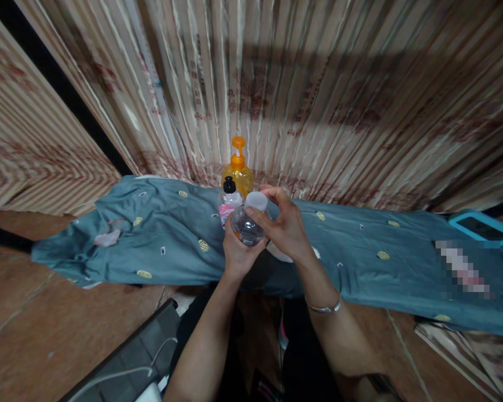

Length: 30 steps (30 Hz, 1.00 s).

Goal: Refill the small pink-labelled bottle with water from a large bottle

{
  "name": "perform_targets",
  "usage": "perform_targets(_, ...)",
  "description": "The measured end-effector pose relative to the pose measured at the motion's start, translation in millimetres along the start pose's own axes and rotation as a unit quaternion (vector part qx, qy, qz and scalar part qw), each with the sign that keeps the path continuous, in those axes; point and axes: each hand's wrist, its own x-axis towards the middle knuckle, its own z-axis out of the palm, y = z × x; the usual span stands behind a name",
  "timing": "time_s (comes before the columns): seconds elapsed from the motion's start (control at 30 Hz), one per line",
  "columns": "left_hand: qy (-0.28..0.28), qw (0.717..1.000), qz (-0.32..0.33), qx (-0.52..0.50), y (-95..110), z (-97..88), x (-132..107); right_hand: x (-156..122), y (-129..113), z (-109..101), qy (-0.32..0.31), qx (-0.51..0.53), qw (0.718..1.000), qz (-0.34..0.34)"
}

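My left hand (238, 252) grips a small clear bottle (247, 226) from below, over the middle of a teal cloth-covered surface (167, 240). My right hand (283, 223) closes its fingers around the bottle's white cap (256, 200) at the top. Just behind the hands stand a small bottle with a black cap and pink label (229, 202) and a taller yellow pump bottle with an orange pump (238, 167). A silver bangle (323, 307) circles my right wrist.
Striped curtains (302, 95) hang behind the surface. A turquoise-framed tablet (484, 227) lies at the far right, a crumpled pinkish scrap (107, 239) at the left. A dark case with a white cable (129, 363) sits on the brown tiled floor below.
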Motion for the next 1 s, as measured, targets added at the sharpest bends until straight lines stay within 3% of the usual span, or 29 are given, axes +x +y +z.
perform_targets(0.3,-0.001,1.000,0.002,0.002,2,-0.5,0,0,-2,-1,-0.030,0.026,0.999,-0.021)
perform_targets(0.5,0.001,1.000,0.006,-0.002,-5,0.9,0,1,-2,-1,0.017,0.100,0.995,0.003)
perform_targets(0.67,-0.001,1.000,0.022,0.012,-5,-0.4,1,4,9,-19,0.052,0.131,0.990,0.022)
perform_targets(0.77,-0.007,0.999,0.041,0.014,-4,-2.3,2,-5,27,-42,0.047,0.085,0.994,0.050)
perform_targets(0.87,-0.002,0.998,0.070,0.005,-6,-3.8,3,-27,51,-73,0.009,-0.024,0.995,0.095)
perform_targets(1.0,-0.006,0.996,0.091,-0.007,-10,-5.3,3,-71,86,-115,-0.036,-0.249,0.952,0.173)
